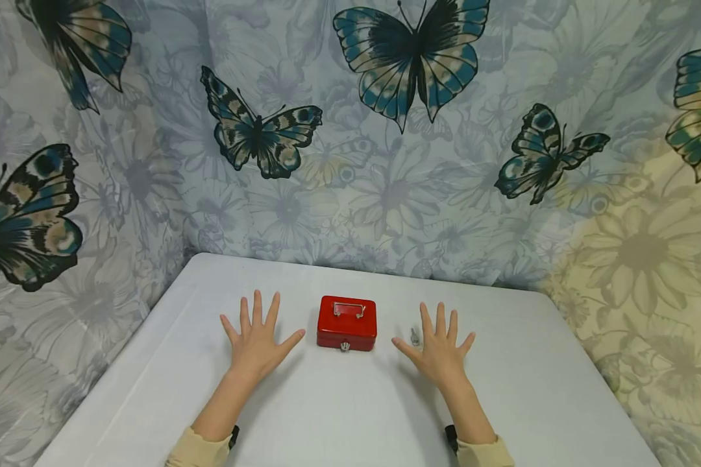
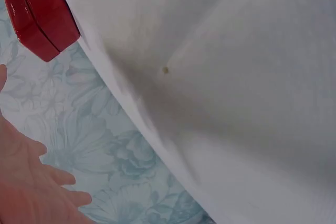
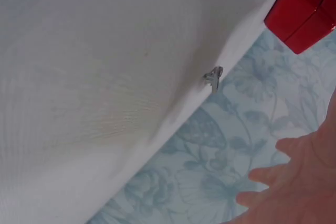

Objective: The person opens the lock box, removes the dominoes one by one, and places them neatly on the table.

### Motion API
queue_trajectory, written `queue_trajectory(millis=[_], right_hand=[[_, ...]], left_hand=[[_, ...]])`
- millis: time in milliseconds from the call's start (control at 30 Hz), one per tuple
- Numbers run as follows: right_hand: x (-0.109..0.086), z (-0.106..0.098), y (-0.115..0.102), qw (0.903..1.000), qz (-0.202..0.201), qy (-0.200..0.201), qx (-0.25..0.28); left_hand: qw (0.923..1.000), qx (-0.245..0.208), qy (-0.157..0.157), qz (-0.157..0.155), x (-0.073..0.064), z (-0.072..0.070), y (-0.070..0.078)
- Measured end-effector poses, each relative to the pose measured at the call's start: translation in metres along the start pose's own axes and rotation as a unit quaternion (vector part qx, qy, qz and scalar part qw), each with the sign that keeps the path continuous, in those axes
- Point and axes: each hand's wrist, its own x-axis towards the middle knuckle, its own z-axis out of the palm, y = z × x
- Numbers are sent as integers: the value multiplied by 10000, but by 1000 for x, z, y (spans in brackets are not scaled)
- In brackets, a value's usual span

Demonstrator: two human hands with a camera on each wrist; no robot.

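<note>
1. The left hand [image 1: 254,347] and right hand [image 1: 441,357] were held spread, the red box [image 1: 346,327] set between them.
2. The small keys [image 1: 415,337] near the right hand could have been swept aside by a careless reach.
3. The red box might have been shifted by one-sided pushing.

We find no writing we can read in any of the three views — no label, brand, number or sign, near or far.

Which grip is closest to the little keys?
The right grip: the keys are just beside it, while the left grip is on the other side of the red box.
</note>
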Motion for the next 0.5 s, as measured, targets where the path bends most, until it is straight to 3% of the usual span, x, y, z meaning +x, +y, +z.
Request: queue_trajectory(millis=[200, 300, 400, 500], right_hand=[[0, -1, 3, 9996, 51, -147, 234], [0, -1, 5, 9982, 49, -215, 561], [0, 0, 6, 9950, -80, -178, 976], [2, 0, 6, 9884, -324, -68, 1483]], left_hand=[[9994, -351, -43, -13, 1, 0, -1], [9973, -733, -65, -40, 1, 0, -2], [9915, -1303, 13, -48, 2, 1, -3], [9804, -1965, 107, -10, 4, 0, -3]])
